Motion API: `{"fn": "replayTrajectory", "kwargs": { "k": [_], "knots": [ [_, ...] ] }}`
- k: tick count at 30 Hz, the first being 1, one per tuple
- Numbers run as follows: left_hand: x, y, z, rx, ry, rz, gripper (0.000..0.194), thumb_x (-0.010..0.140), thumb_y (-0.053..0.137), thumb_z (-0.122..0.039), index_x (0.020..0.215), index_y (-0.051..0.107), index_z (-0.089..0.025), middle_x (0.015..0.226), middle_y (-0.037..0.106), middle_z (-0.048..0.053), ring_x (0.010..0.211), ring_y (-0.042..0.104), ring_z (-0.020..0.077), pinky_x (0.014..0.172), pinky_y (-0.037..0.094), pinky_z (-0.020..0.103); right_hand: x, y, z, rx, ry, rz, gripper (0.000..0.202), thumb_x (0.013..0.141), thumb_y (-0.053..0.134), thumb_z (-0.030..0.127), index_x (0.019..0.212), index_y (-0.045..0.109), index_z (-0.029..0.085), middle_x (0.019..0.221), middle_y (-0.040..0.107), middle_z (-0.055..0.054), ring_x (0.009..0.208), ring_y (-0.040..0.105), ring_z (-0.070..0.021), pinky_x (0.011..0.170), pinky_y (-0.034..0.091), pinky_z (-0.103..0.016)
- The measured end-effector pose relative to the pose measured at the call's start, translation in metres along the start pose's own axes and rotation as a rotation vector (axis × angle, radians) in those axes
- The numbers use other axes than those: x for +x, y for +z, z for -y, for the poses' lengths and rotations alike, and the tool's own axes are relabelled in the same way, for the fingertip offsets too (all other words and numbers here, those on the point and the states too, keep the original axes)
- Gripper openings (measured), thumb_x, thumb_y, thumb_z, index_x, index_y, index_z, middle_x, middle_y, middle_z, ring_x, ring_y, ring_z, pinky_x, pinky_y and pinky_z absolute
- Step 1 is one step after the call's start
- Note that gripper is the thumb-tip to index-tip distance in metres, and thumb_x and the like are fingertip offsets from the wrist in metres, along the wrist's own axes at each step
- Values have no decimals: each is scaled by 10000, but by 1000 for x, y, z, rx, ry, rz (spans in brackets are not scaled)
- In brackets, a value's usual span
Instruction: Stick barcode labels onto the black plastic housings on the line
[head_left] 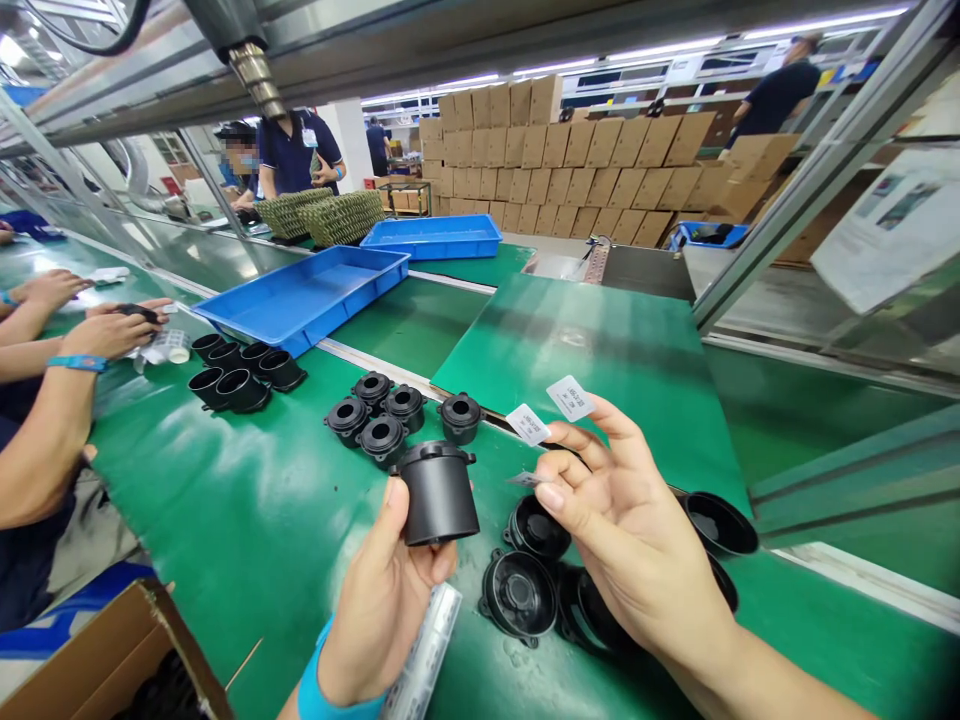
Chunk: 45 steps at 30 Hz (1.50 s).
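l. hand [386,595] was clamped round the black cup [442,495], over the near bench [292,540]; cup looked light, stiff, prob. slick, best held by its sides. r. hand [637,530] held stickers [529,425] at fingertips, prob. thin, bendy; edges only.

Blue plastic trays [304,292]: two, shallow, near green mesh-patterned stacks [346,217]
Cardboard cartons [551,150]: brown, piled in rows in the background
Metal post [816,170]: slanting at right, beside a tilted printed sheet [885,235]
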<state>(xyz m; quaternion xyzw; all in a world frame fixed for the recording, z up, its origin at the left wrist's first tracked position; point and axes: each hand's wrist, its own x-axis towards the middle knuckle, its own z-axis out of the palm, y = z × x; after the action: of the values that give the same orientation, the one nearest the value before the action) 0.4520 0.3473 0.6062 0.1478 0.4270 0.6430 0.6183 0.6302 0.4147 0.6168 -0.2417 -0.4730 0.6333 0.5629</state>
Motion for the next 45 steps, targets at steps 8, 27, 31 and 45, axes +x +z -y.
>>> {"fn": "replayTrajectory", "kwargs": {
  "k": [8, 27, 31, 45],
  "knots": [
    [2, -4, 11, 77, 70, 53, 520, 965, 728, -584, 1328, 689, -214, 1015, 634, 42, 676, 409, 105, 556, 438, 207, 1, 0, 5, 61, 36, 31, 520, 962, 850, 175, 1368, 653, 433, 1134, 632, 7, 908, 634, -100, 854, 580, -158],
    [4, -19, 29, 326, 117, 106, 635, 1022, 560, -663, 1580, 428, -392, 1544, 519, 56, 1322, 556, 322, 979, 527, 396, -12, 1, -6, 26, 250, 249, 916, 889, 916, 153, 1555, 424, 546, 1502, 478, -29, 1154, 621, -173, 796, 607, -223],
    [3, -17, 28, 289, 118, 114, 632, 1027, 562, -649, 1578, 411, -380, 1560, 511, 67, 1411, 513, 346, 1090, 495, 444, -13, -1, -6, -12, 260, 255, 971, 871, 914, 129, 1584, 400, 543, 1584, 409, -32, 1398, 479, -233, 787, 613, -215],
    [-1, -12, 27, 359, 171, 89, 597, 1038, 539, -642, 1547, 432, -349, 1546, 521, 67, 1335, 561, 320, 962, 498, 381, -14, -1, -8, -65, 231, 274, 965, 883, 883, 117, 1587, 390, 554, 1644, 350, -11, 1403, 468, -233, 804, 620, -218]
  ]
}}
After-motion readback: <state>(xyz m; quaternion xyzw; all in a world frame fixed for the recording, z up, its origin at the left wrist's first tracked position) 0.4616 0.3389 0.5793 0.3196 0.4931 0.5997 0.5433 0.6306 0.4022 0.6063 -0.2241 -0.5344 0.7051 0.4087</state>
